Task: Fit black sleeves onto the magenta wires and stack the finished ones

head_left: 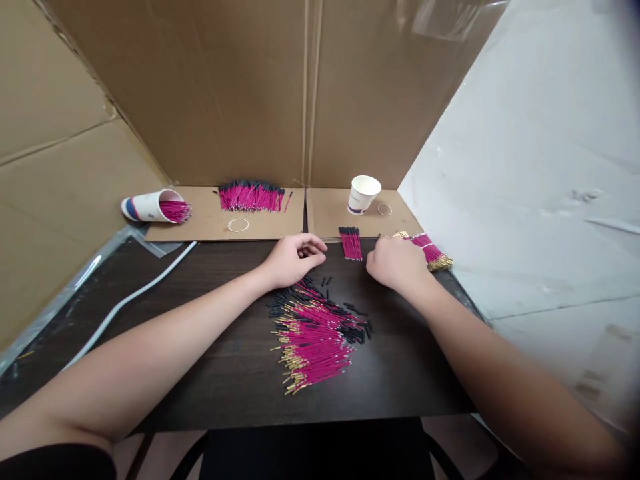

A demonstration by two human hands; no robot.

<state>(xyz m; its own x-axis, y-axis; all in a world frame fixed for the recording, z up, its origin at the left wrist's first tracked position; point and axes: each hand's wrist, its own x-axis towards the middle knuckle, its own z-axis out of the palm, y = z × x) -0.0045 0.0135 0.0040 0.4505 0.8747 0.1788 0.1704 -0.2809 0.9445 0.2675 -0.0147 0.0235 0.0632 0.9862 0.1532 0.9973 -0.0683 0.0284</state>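
Observation:
My left hand point(299, 259) hovers just above the main pile of pink wires point(317, 333), its fingers loosely curled and apart from the thumb, with nothing visible in them. These wires have gold tips on the left, and short black sleeves point(357, 331) lie among them. A neat row of pink wires with black ends point(351, 245) sits between my hands. My right hand point(397, 263) is closed beside a banded bundle of pink wires with gold ends point(430, 252); its fingertips are hidden, so what they hold cannot be made out.
On the cardboard strip point(200, 230) are a tipped paper cup point(147, 207) full of pink wires, a heap of black-ended wires point(253, 197), a rubber band point(239, 225) and an upright paper cup point(364, 195). Cardboard walls point(225, 93) surround the dark table point(210, 373). A white cable point(127, 300) runs left.

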